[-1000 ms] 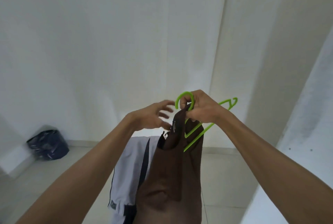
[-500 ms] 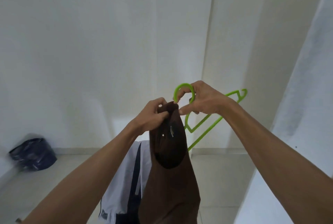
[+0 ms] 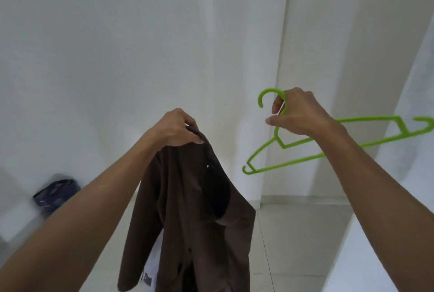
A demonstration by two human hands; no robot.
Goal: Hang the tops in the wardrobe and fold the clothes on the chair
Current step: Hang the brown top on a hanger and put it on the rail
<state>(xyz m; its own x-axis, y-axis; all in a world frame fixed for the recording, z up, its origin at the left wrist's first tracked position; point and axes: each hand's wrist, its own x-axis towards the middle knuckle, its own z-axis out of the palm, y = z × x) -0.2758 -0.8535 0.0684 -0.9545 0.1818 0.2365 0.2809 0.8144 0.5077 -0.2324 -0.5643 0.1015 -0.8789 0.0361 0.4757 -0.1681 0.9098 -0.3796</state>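
A brown top [image 3: 187, 216] hangs down in front of me, gripped at its collar by my left hand [image 3: 176, 128]. My right hand [image 3: 298, 113] holds a bright green plastic hanger [image 3: 291, 146] by the neck just under its hook, off to the right of the top and apart from it. The hanger is tilted, its bar running from lower left to upper right. A bit of white garment [image 3: 148, 277] with dark print shows behind the bottom of the brown top.
White walls fill the view ahead, with a wall corner [image 3: 281, 80] right of centre. A dark bag-lined bin [image 3: 56, 194] sits on the tiled floor at the lower left. A white surface [image 3: 399, 197] rises along the right edge.
My hands have moved apart: the right hand has pulled the green hanger out to the right, clear of the brown top, while the left hand keeps the collar.
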